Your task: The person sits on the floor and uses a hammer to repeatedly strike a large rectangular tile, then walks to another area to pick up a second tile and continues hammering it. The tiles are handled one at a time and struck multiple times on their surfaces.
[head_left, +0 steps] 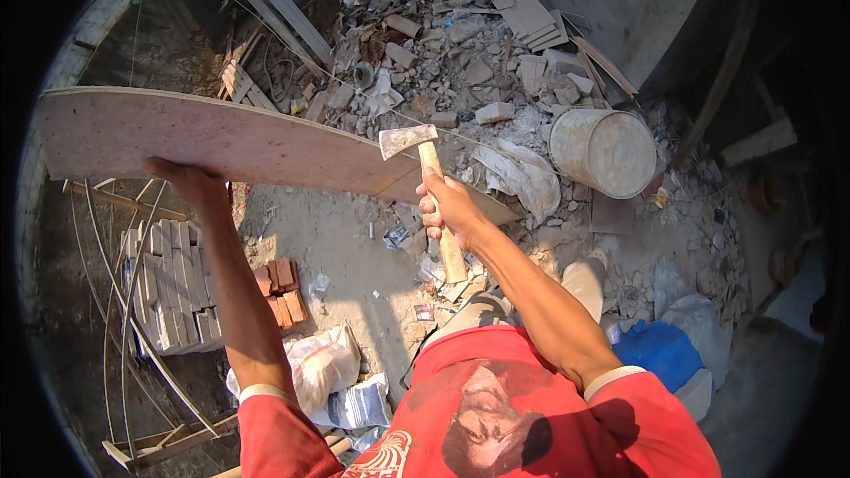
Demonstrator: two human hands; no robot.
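Observation:
In my right hand (450, 211) is a hatchet (429, 152), its fingers wrapped round the pale wooden handle. The worn metal head points up and its blade faces left. My left hand (188, 181), in shadow, grips the near edge of a long, thin wooden board (239, 137). This board is raised on edge in front of me and spans from the far left to just past the hatchet. Part of its right end is hidden behind the hatchet and my right hand. Some of my left fingers are hard to make out.
Beyond the board lies a rubble heap (478, 71) with broken planks (522, 9). A dirty bucket (611, 152) lies at the right. Stacked grey blocks (173, 283), red bricks (282, 288), bent rods (119, 301) and sacks (323, 363) are at lower left. A blue bag (660, 350) sits lower right.

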